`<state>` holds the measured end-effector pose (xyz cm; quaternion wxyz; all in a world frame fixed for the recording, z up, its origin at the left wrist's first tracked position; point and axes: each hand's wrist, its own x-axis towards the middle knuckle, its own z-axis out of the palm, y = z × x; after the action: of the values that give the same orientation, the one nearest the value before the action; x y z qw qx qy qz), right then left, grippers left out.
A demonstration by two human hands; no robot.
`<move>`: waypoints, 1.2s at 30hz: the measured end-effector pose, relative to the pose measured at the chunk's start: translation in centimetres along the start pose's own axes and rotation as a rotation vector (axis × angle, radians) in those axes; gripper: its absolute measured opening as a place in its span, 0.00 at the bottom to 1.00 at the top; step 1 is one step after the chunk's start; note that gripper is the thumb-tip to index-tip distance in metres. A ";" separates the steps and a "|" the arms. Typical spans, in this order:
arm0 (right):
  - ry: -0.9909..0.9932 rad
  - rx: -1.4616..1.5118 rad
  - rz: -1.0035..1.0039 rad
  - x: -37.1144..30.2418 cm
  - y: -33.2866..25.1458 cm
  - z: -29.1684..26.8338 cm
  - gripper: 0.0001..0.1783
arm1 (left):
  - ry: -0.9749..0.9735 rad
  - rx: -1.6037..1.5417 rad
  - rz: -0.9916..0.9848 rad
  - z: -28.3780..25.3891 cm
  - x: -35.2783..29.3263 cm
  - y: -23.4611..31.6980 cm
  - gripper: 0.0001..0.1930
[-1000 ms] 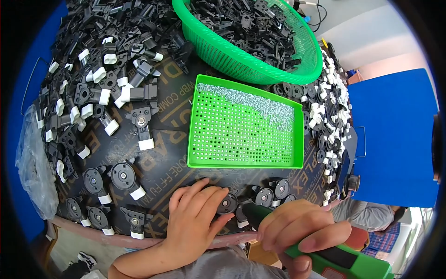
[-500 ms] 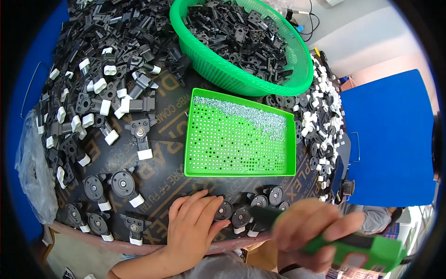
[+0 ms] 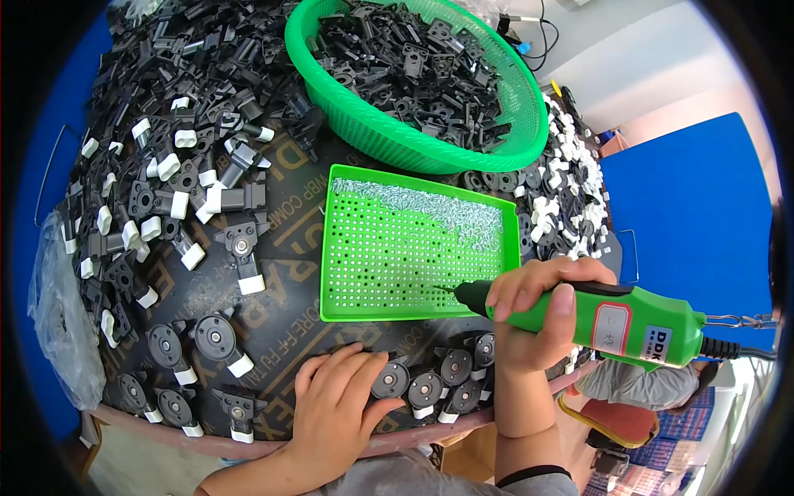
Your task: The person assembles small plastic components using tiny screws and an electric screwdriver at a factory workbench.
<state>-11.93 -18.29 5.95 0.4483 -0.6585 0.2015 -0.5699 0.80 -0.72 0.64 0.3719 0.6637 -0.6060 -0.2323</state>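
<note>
My right hand (image 3: pixel 542 310) is wrapped round a green electric screwdriver (image 3: pixel 616 322). The bit at its black nose points left, over the lower right of a green perforated screw tray (image 3: pixel 324 273). Many of the tray's holes hold screws, and loose silver screws (image 3: pixel 413 202) are heaped along its far side. My left hand (image 3: pixel 335 405) rests on the tabletop near the front edge, fingers together, thumb and fingertips at a black disc-shaped part (image 3: pixel 389 380). Several similar parts with white tips, such as one disc part (image 3: pixel 425 390), stand just right of it.
A green basket (image 3: pixel 397 145) full of black plastic parts stands at the back. Black parts with white caps (image 3: pixel 178 202) are piled at the left. White caps and black discs (image 3: pixel 562 198) spread along the right. A person's grey sleeve (image 3: pixel 641 384) shows at the right, beyond the table.
The screwdriver has moved up and left from the row of disc parts to the screw tray. My left hand stays at the same disc part. The view has shifted slightly.
</note>
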 end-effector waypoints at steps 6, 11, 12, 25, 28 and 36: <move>0.017 -0.005 0.023 -0.1 -0.1 0.1 0.13 | 0.031 -0.029 -0.002 0.3 -0.1 -0.1 0.29; 0.011 0.051 0.031 -0.3 -0.4 -0.3 0.14 | 0.034 -0.020 -0.008 0.3 -0.2 -0.1 0.29; 0.016 0.089 0.025 -0.2 -0.3 -0.3 0.15 | 0.044 -0.024 -0.013 0.3 -0.1 -0.1 0.28; -0.492 0.190 -0.089 -4.4 -6.0 3.1 0.15 | 0.064 -0.067 0.001 0.4 -0.7 -0.9 0.26; -0.494 0.136 -0.057 -4.3 -6.1 2.9 0.17 | 0.057 -0.090 -0.003 0.4 -0.6 -0.7 0.26; -0.544 0.171 -0.044 -3.6 -5.3 3.0 0.16 | 0.053 -0.088 0.005 0.4 -0.5 -0.6 0.27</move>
<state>-11.44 -11.68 8.44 0.5272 -0.7513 0.0109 -0.3968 0.78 -0.32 -0.10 0.4173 0.6513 -0.5866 -0.2400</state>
